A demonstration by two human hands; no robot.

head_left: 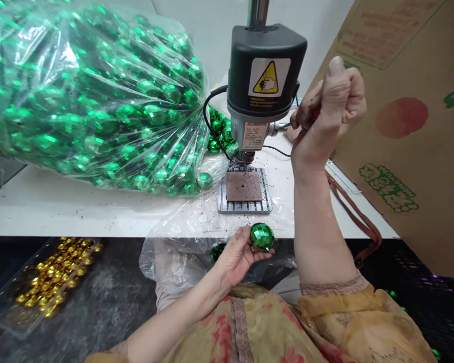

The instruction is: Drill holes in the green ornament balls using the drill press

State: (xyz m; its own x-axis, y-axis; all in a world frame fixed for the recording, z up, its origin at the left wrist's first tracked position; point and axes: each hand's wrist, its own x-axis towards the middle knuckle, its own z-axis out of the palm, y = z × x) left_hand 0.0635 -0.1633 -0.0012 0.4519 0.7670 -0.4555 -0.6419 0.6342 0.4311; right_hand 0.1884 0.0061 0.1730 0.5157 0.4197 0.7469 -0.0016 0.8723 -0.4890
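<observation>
My left hand [237,256] holds a shiny green faceted ball ornament [262,236] just in front of the table's edge, with a small cap at its lower side. My right hand [327,108] is raised and closed around the feed lever [285,125] of a small bench drill [267,70]; a bit of red shows between the fingers. Below the drill's chuck [245,157] lies a square brown pad [244,186] with a dark hole in its middle, on a slotted metal base [265,206] scattered with dark shavings.
A large clear bag [98,101] full of green balls fills the table's left side. A printed cardboard box [397,151] leans at the right. Gold balls [56,275] lie in a clear bin at lower left. Clear plastic [170,257] hangs over my lap.
</observation>
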